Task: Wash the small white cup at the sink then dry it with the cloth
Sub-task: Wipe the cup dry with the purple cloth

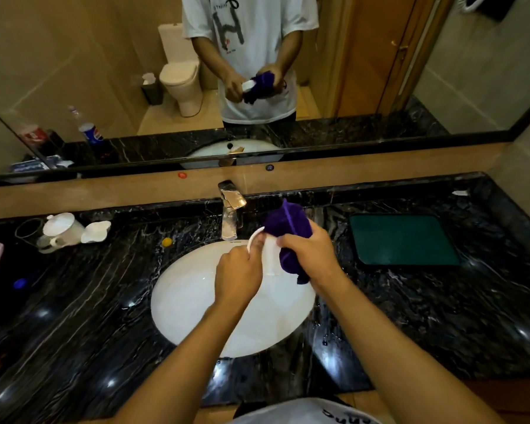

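Note:
My left hand (237, 270) grips the small white cup (270, 255) over the white sink basin (196, 310). Only the cup's curved rim and one side show past my fingers. My right hand (308, 254) is closed on a purple cloth (288, 224) that presses against the cup's right side, one corner hanging down below my palm. Both hands are just in front of the chrome faucet (230, 209). No water stream is visible from the faucet.
A dark marble counter (410, 316), wet in spots, surrounds the basin. A green mat (403, 240) lies to the right. A white teapot (60, 229) and lid (95, 232) stand at the left, a yellow cap (166, 241) near the basin. A mirror is behind the faucet.

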A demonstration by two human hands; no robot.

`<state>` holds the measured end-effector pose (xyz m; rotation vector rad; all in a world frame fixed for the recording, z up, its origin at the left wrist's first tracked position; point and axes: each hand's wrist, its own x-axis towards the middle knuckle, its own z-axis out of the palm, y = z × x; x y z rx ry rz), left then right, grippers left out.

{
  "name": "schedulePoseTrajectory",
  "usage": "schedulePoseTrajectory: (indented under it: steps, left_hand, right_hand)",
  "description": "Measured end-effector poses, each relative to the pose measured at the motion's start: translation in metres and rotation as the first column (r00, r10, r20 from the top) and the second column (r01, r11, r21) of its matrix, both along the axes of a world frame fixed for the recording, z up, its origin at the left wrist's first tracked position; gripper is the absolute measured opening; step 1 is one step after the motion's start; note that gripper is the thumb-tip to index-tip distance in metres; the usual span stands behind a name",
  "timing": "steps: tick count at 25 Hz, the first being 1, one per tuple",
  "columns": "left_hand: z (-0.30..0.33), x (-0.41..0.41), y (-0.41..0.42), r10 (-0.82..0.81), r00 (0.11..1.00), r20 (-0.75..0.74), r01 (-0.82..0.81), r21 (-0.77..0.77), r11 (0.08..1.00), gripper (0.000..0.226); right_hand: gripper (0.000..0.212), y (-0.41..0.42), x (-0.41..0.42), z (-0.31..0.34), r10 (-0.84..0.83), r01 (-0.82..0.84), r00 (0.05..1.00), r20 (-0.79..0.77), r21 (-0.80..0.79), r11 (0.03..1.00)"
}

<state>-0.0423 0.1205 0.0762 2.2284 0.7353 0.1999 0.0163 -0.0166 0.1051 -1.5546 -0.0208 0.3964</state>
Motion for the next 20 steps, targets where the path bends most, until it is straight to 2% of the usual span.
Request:
schedulePoseTrajectory:
  steps: [1, 2, 3, 4, 5, 6, 7, 9, 10, 11, 12, 15, 17, 18, 19, 20]
  left_hand:
    - [-0.001, 0.004, -0.010, 0.100, 0.995, 0.012, -0.097, -0.172, 0.980, 0.073]
    - [-0.003, 0.008, -0.020, 0.197, 0.980, -0.006, -0.184, -0.393, 0.901, 0.072]
    - [-0.003, 0.008, -0.028, 0.263, 0.963, -0.055, -0.245, -0.585, 0.773, 0.070]
    - [-0.004, 0.006, -0.033, 0.277, 0.956, -0.098, -0.265, -0.695, 0.669, 0.068]
    - [-0.006, 0.003, -0.033, 0.244, 0.963, -0.113, -0.247, -0.731, 0.636, 0.067]
    - [-0.008, 0.000, -0.029, 0.193, 0.976, -0.103, -0.207, -0.711, 0.672, 0.066]
    - [-0.007, -0.003, -0.021, 0.141, 0.988, -0.071, -0.154, -0.628, 0.763, 0.065]
    - [-0.005, -0.006, -0.001, 0.004, 1.000, 0.012, -0.001, -0.252, 0.968, 0.061]
    - [-0.003, -0.005, 0.008, -0.080, 0.997, 0.019, 0.081, -0.066, 0.994, 0.061]
    - [0.000, -0.003, 0.012, -0.161, 0.987, -0.008, 0.161, 0.052, 0.986, 0.062]
    - [0.001, -0.001, 0.013, -0.228, 0.972, -0.055, 0.233, 0.107, 0.967, 0.064]
    - [0.001, 0.000, 0.008, -0.266, 0.958, -0.108, 0.279, 0.127, 0.952, 0.069]
    - [-0.002, -0.001, 0.005, -0.194, 0.977, -0.091, 0.204, 0.110, 0.973, 0.066]
    - [-0.003, -0.002, 0.000, -0.120, 0.990, -0.079, 0.123, 0.028, 0.992, 0.067]
    - [-0.004, -0.002, -0.009, -0.019, 0.998, -0.060, 0.012, -0.127, 0.992, 0.070]
    - [-0.005, -0.001, -0.019, 0.081, 0.995, -0.053, -0.094, -0.331, 0.939, 0.071]
  right_hand:
    - [0.028, 0.010, -0.007, -0.001, -0.097, 0.097, 0.995, -0.013, 0.065, 0.993]
    - [0.030, 0.020, -0.016, -0.004, -0.202, 0.204, 0.979, -0.027, 0.108, 0.973]
    - [0.031, 0.029, -0.024, -0.008, -0.286, 0.287, 0.958, -0.023, 0.128, 0.949]
    - [0.033, 0.034, -0.032, -0.011, -0.335, 0.331, 0.942, -0.001, 0.139, 0.933]
    - [0.033, 0.034, -0.035, -0.014, -0.344, 0.337, 0.939, 0.024, 0.145, 0.930]
    - [0.031, 0.029, -0.032, -0.016, -0.320, 0.313, 0.947, 0.030, 0.139, 0.940]
    - [0.028, 0.021, -0.025, -0.016, -0.268, 0.265, 0.963, 0.017, 0.113, 0.958]
    - [0.025, 0.000, -0.006, -0.014, -0.100, 0.100, 0.995, -0.013, 0.000, 0.995]
    - [0.025, -0.009, 0.002, -0.012, -0.005, 0.004, 1.000, -0.002, -0.075, 0.997]
    - [0.025, -0.015, 0.009, -0.010, 0.086, -0.081, 0.996, 0.026, -0.144, 0.986]
    - [0.026, -0.018, 0.013, -0.008, 0.161, -0.148, 0.986, 0.052, -0.195, 0.970]
    - [0.031, -0.022, 0.015, -0.003, 0.261, -0.246, 0.964, 0.057, -0.194, 0.950]
    - [0.029, -0.021, 0.006, -0.006, 0.156, -0.154, 0.987, 0.022, -0.072, 0.985]
    - [0.029, -0.015, -0.003, -0.010, 0.046, -0.046, 0.999, -0.011, -0.002, 0.999]
    - [0.030, -0.006, -0.014, -0.015, -0.071, 0.073, 0.996, -0.047, 0.048, 0.996]
    - [0.034, 0.006, -0.026, -0.019, -0.175, 0.179, 0.983, -0.061, 0.068, 0.982]
